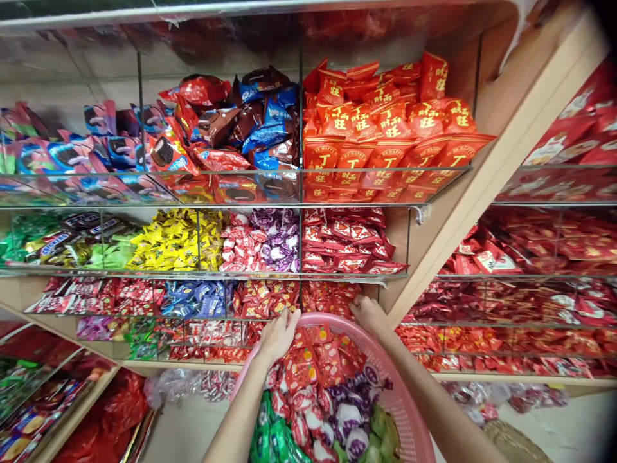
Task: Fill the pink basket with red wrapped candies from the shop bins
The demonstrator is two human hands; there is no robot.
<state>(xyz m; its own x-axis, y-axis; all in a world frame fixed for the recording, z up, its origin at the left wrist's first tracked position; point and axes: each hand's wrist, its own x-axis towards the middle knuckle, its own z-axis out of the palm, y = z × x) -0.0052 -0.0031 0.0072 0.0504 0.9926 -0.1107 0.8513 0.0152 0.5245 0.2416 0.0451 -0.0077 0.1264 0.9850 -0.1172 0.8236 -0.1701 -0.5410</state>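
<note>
Pink basket (411,395) of wrapped sweets before stocked shelves

Nearest the viewer, at the lower centre, the basket stands tilted, its far rim close against the lower shelves. At far left, a red plastic bag (108,411) lies beneath the display. Farther right, yellow packets (178,238) fill a compartment, with blue packets (200,299) on the shelf below. The left hand (279,334) lies at the basket's far-left rim, fingers bent; whether they grip it cannot be told. Inside the basket, from left to right, are green sweets (274,431), red-and-white sweets (301,427) with red packets (303,373) above them, purple-and-white sweets (349,421) and olive-green sweets (385,434). The right hand (370,314) lies at the far-right rim, just beside a compartment of red sweets (332,297); its fingers are curled and their tips partly hidden, so their hold cannot be told. Above, orange-red packets (380,122) are heaped behind glass. A slanting wooden upright (482,173) separates these shelves from another bay of red packets at far right.
</note>
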